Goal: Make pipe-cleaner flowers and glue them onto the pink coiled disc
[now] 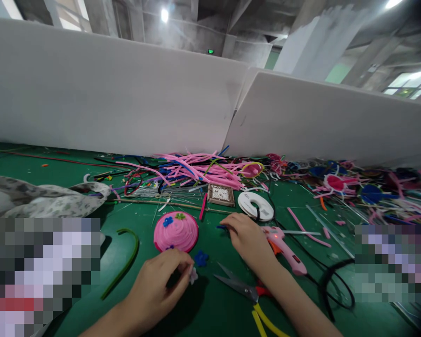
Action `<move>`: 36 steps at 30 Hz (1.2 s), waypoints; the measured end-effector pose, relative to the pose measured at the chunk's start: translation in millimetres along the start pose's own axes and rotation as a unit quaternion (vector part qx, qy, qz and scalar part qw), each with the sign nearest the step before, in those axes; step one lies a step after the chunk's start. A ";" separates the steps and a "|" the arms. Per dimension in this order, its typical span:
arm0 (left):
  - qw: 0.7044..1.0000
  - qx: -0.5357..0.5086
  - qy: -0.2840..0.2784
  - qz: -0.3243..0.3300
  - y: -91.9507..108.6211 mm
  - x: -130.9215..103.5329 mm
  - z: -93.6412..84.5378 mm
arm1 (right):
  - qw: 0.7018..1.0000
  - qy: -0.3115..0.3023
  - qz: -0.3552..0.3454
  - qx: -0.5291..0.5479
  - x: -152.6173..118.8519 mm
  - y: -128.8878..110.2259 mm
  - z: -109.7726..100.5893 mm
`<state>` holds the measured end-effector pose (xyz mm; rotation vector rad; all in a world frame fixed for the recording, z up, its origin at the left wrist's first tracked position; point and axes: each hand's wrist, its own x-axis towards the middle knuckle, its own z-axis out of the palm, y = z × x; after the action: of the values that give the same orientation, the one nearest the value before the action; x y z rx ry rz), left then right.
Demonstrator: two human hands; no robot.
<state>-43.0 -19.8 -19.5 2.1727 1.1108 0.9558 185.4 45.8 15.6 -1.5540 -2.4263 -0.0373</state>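
Observation:
My left hand (pixel 164 278) is closed on a small pale lilac flower-like piece (pixel 193 275), low in front of a round pink coiled disc (pixel 177 234). The disc carries a blue flower (pixel 168 221) and a green one (pixel 180 216); a dark bit at its lower edge is partly covered by my fingers. A blue felt-like flower (pixel 201 258) lies right of my left hand. Further right, my right hand (pixel 243 234) has its fingers pinched at a small blue piece (pixel 221 227) on the green table. Beneath my right forearm are scissors (pixel 243 288), blades open.
A pink glue gun (pixel 284 250) with a black cord lies right of my right hand. Behind are a white spool (pixel 255 206), a small framed tray (pixel 221 194) and piled pink stems (pixel 210 171). A bent green stem (pixel 128 262) and patterned cloth (pixel 45 196) lie left.

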 end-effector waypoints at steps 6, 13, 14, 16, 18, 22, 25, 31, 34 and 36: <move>1.000 0.000 -0.003 0.004 -0.9 -1.1 1.6 | 0.991 -0.104 -0.077 -0.041 -0.6 -3.4 1.0; 1.000 0.010 -0.006 0.024 -0.7 -1.7 2.0 | 0.993 -0.075 -0.062 -0.067 1.9 5.0 -23.6; 1.000 0.012 -0.005 0.027 -0.2 -2.0 1.6 | 0.995 -0.044 -0.047 -0.073 3.3 5.8 -25.8; 1.000 0.010 -0.002 0.026 0.5 -2.9 0.8 | 0.997 0.034 -0.024 -0.071 4.6 3.4 -26.6; 1.000 -0.003 0.008 0.014 0.5 -3.5 0.6 | 0.996 0.074 -0.031 -0.033 2.5 -4.6 -22.4; 0.996 -0.037 0.077 -0.014 -1.4 -2.9 2.6 | 0.989 -0.066 -0.119 0.066 -8.7 -27.3 -5.0; 0.991 -0.061 0.119 -0.028 -2.2 -1.1 4.2 | 0.983 -0.126 -0.111 0.079 -15.1 -37.1 3.3; 0.977 -0.170 0.070 -0.110 2.9 5.5 5.7 | 0.982 -0.090 -0.091 0.142 -21.6 -42.4 -8.3; 0.940 -0.290 0.022 -0.181 3.5 9.2 9.2 | 0.979 -0.034 -0.095 0.176 -29.5 -50.3 -10.2; 0.905 -0.366 -0.010 -0.218 1.8 10.4 11.6 | 0.977 0.026 -0.096 0.190 -36.3 -57.6 -7.1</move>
<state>-28.8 -13.5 -21.8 1.2602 0.9561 0.9352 149.5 -12.3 20.9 -1.1363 -2.3594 0.3275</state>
